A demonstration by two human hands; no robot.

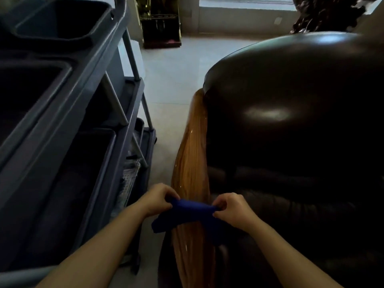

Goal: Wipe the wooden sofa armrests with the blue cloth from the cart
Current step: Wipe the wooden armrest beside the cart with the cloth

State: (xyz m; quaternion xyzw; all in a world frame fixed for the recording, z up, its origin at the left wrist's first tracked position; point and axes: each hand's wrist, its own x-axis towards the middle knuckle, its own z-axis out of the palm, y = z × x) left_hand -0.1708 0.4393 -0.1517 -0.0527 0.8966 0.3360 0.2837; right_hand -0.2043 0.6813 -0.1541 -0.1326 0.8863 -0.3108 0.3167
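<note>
Both bare forearms reach forward from the bottom of the view and meet over the near part of a glossy wooden armrest (192, 163). The left hand (159, 198) and the right hand (232, 207) are each pinched closed on the upper edge of the blue cloth (187, 215), one at either end, with the cloth drawn between them. The cloth lies across the top of the armrest; a loose corner droops off the armrest's left side, and the rest hangs down on the right toward the sofa's seat, where it fades into shadow.

The armrest is a long, rounded strip of amber-coloured wood with visible grain and a few bright glints on its varnish. It runs away from the person and ends where the dark brown leather sofa (291, 113) bulges over it. The leather is shiny, with two pale reflections on its rounded surface.

To the left stands the grey plastic cleaning cart (68, 113), with deep dark bins in its top and lower shelves on metal posts. What lies on the lower shelves is too dim to tell. Between the cart and the armrest runs a narrow strip of pale tiled floor (166, 84). Beyond, a dark wooden stand (161, 28) sits against the far wall beside a bright window (245, 1).
</note>
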